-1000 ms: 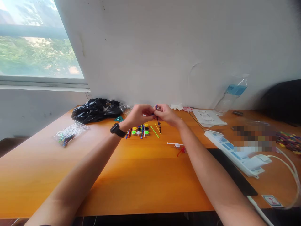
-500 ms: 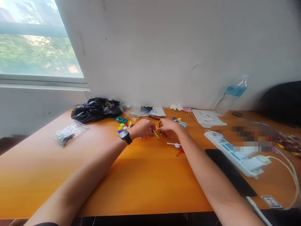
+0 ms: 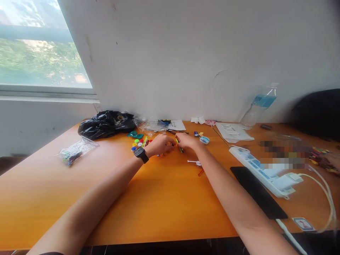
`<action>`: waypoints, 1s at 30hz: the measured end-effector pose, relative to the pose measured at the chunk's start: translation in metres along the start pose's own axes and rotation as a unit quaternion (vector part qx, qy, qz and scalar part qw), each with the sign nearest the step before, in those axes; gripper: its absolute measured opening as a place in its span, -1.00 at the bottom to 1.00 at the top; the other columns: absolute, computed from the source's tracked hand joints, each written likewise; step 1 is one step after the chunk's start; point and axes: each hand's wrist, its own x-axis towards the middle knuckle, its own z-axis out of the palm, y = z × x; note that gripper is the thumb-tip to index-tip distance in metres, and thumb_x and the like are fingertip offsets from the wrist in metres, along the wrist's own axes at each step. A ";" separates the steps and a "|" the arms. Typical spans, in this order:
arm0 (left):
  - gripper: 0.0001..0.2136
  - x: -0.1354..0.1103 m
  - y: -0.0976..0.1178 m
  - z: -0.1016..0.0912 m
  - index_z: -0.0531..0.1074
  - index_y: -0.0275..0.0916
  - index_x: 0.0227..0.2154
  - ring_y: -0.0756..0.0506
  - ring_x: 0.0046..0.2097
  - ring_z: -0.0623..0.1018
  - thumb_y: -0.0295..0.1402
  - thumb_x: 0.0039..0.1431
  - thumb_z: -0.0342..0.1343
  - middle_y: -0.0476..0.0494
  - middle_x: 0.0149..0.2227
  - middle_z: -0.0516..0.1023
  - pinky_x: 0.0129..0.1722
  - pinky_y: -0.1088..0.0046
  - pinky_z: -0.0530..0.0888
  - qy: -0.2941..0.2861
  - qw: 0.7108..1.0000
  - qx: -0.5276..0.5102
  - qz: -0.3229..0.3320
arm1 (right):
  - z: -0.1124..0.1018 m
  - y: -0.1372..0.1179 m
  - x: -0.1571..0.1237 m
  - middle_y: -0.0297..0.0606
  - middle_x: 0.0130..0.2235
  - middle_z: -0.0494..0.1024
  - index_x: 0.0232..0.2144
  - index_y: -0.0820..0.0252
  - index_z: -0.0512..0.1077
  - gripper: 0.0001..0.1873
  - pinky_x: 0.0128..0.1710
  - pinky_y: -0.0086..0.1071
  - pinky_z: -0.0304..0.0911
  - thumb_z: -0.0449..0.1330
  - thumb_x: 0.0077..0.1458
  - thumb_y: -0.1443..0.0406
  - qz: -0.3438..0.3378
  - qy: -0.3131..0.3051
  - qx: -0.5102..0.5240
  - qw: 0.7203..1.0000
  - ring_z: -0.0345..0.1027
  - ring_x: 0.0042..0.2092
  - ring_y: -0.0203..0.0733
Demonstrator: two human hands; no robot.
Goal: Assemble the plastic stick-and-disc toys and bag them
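Over the middle of the table, my left hand (image 3: 162, 144) is curled, thumb and fingertips close together; anything in its pinch is too small to make out. A black watch (image 3: 141, 154) is on that wrist. Close beside it on the right, my right hand (image 3: 185, 140) pinches a thin yellow-green plastic stick (image 3: 181, 150), which points down from the fingertips with darker bits alongside. Coloured plastic discs and sticks (image 3: 140, 143) lie just left of my left hand. Below my right wrist are a white plastic piece (image 3: 195, 162) and a red stick (image 3: 201, 172).
A black plastic bag (image 3: 106, 124) and a clear bag of small parts (image 3: 75, 152) lie on the left. At the right are a power strip (image 3: 261, 172), a black flat slab (image 3: 257, 191), a bottle (image 3: 259, 108) and a small round tub (image 3: 204, 140).
The yellow-green stick, earlier slanting between the two hands near my left fingers, now hangs from my right hand. Dark sticks under my right hand show less. The view has shifted slightly.
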 end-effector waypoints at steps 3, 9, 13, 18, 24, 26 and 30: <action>-0.84 0.003 -0.005 0.006 0.66 -0.15 -0.21 -0.15 -0.25 0.63 -0.35 0.23 0.19 -0.12 -0.28 0.69 -0.20 0.41 0.49 0.016 0.999 0.037 -0.012 | -0.016 0.005 -0.006 -0.08 -0.03 0.59 -0.09 0.12 0.46 -0.65 -0.32 -0.37 0.22 0.35 0.03 0.31 0.008 -0.018 0.002 1.000 0.48 -0.16 -0.04; -0.86 0.003 -0.014 0.011 0.67 -0.19 -0.24 -0.27 -0.05 0.58 -0.38 0.21 0.22 -0.25 -0.25 0.66 0.00 0.26 0.45 0.031 0.993 0.111 -0.033 | -0.058 0.019 -0.032 -0.19 -0.36 0.62 -0.35 0.19 0.57 -0.79 -0.36 -0.34 0.21 0.42 -0.09 0.24 0.032 -0.167 -0.023 0.985 0.49 -0.31 -0.09; -0.83 0.004 -0.014 0.010 0.68 -0.19 -0.23 -0.30 -0.04 0.58 -0.45 0.19 0.20 -0.23 -0.30 0.67 0.00 0.23 0.45 0.041 0.991 0.117 -0.046 | -0.059 0.010 -0.036 -0.25 -0.36 0.61 -0.32 0.19 0.64 -0.49 -0.33 -0.36 0.20 0.56 -0.36 0.06 -0.010 -0.314 -0.090 0.945 0.48 -0.22 -0.06; -0.80 0.009 -0.006 0.009 0.67 -0.17 -0.14 -0.17 -0.15 0.63 -0.40 0.25 0.18 -0.15 -0.20 0.71 -0.08 0.39 0.49 0.048 0.995 0.083 -0.032 | -0.035 -0.012 -0.026 -0.22 -0.32 0.65 -0.45 0.19 0.63 -0.48 -0.33 -0.33 0.25 0.62 -0.54 0.10 0.017 -0.332 -0.118 0.936 0.50 -0.25 -0.03; -0.84 0.011 -0.008 0.014 0.67 -0.17 -0.21 -0.14 -0.20 0.64 -0.36 0.25 0.19 -0.13 -0.22 0.71 -0.15 0.44 0.48 0.050 0.997 0.044 -0.049 | -0.037 -0.005 -0.025 -0.25 -0.43 0.60 -0.49 0.21 0.58 -0.78 -0.39 -0.37 0.21 0.49 -0.19 0.24 -0.020 -0.275 -0.081 0.958 0.46 -0.36 -0.14; -0.85 0.010 -0.012 0.015 0.67 -0.16 -0.23 -0.15 -0.25 0.63 -0.37 0.21 0.21 -0.13 -0.28 0.70 -0.20 0.42 0.48 0.045 0.996 0.054 -0.063 | -0.046 -0.001 -0.029 -0.25 -0.43 0.60 -0.46 0.22 0.57 -0.88 -0.41 -0.39 0.19 0.42 -0.09 0.30 -0.044 -0.249 -0.055 0.966 0.44 -0.37 -0.17; -0.87 0.007 -0.017 0.015 0.66 -0.14 -0.27 -0.18 -0.27 0.63 -0.40 0.17 0.21 -0.13 -0.33 0.68 -0.22 0.40 0.47 0.047 0.993 0.070 -0.078 | -0.059 -0.001 -0.039 -0.27 -0.38 0.59 -0.38 0.19 0.50 -0.94 -0.42 -0.43 0.18 0.31 0.07 0.33 -0.087 -0.147 0.062 0.983 0.42 -0.38 -0.23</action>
